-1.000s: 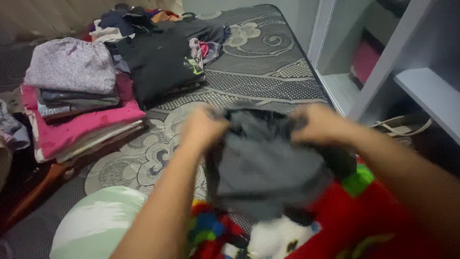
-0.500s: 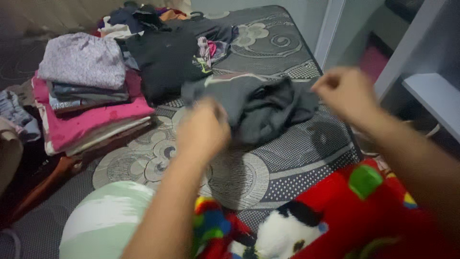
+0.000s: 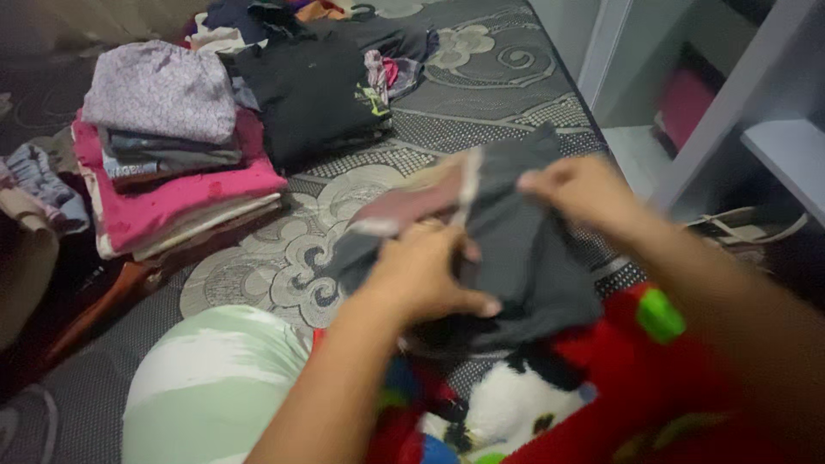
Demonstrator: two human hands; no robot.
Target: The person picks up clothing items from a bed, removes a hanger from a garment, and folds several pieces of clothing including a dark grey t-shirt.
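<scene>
left hand clamped on grey garment, gripping the middle so it hangs straight | right hand pinches its top edge, lifting it clear of the mattress | folded stack far left of both hands

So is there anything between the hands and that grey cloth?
No. Both the left hand and the right hand already grip the grey garment directly, above the patterned mattress; nothing visible lies between.

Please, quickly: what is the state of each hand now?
Left hand: closed, holding the dark grey garment.
Right hand: closed, pinching the same garment's upper edge.
</scene>
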